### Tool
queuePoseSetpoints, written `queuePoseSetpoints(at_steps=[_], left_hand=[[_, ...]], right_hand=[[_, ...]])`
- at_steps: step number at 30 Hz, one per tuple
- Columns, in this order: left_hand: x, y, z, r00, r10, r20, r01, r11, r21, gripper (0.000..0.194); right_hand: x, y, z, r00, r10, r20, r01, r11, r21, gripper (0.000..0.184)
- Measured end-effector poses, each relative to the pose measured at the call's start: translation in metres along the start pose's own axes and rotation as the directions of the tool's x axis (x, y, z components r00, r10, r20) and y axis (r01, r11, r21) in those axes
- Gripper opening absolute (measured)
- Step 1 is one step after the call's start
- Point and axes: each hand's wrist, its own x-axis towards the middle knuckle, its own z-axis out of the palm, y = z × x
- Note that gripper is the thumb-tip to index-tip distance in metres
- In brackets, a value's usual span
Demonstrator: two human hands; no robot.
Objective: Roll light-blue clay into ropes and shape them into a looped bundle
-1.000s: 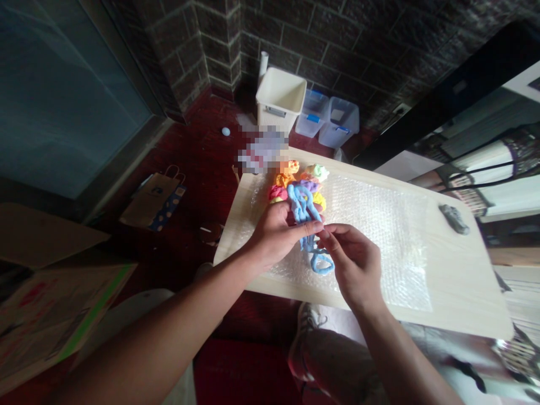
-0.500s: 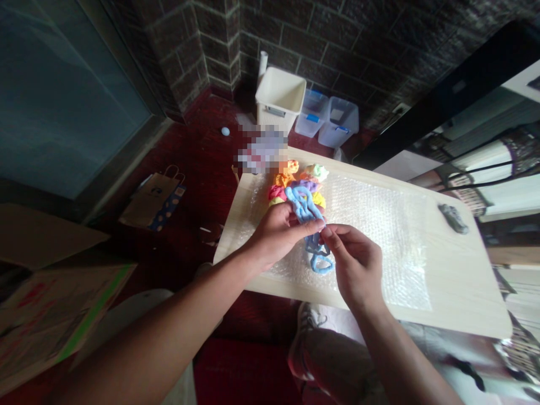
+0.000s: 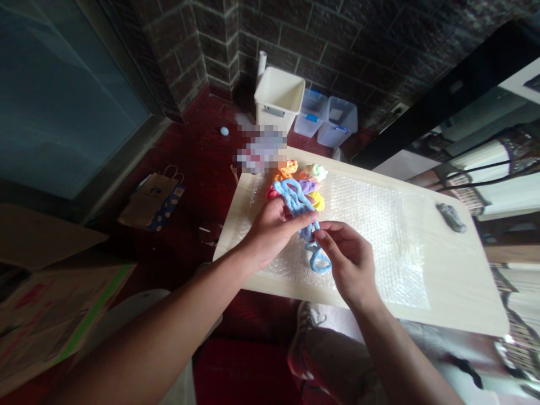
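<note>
My left hand [image 3: 270,229] is closed around a bunch of pale blue cloth loops [image 3: 293,194], which look like hair ties, thumb pressed on top. With thumb and index finger, my right hand [image 3: 351,261] pinches a strand at the bunch's lower end. Below the fingers another blue loop [image 3: 320,262] shows over the bubble wrap; I cannot tell whether it hangs or lies there. Just beyond my left hand sit crumpled cloth bunches: orange [image 3: 283,173], pale green [image 3: 315,171], purple [image 3: 309,186] and yellow [image 3: 317,201]. A red one [image 3: 272,193] is partly hidden.
Bubble wrap [image 3: 371,225] covers much of the pale wooden table [image 3: 459,281]. A grey crumpled item [image 3: 451,217] lies near its right end. Behind stand a cream bin [image 3: 276,115] and two clear boxes [image 3: 337,121]. A paper bag [image 3: 149,197] and cardboard box [image 3: 54,315] are leftward.
Both hands have shifted slightly left with the blue loops. The bunch now spreads farther left over the coloured bunches, and my right fingers have moved along the strand.
</note>
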Motion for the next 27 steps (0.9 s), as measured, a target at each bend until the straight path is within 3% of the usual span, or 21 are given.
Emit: queuePoseSetpoints(at_steps=[7, 16, 27], left_hand=[[-0.0022, 0.0025, 0.0029, 0.999, -0.017, 0.039, 0.017, 1.000, -0.002, 0.041], [-0.0007, 0.0047, 0.0025, 0.997, -0.008, -0.079, 0.006, 1.000, -0.021, 0.046], [-0.0029, 0.0050, 0.0038, 0.997, 0.028, -0.067, -0.025, 0.998, 0.049, 0.043]], right_hand=[[-0.0023, -0.0003, 0.0013, 1.000, 0.002, -0.027, -0.002, 1.000, -0.013, 0.017], [-0.0012, 0.0006, -0.0006, 0.994, 0.040, 0.101, -0.032, 0.996, -0.086, 0.029], [-0.0046, -0.0026, 0.0051, 1.000, 0.012, -0.010, -0.013, 0.992, -0.127, 0.030]])
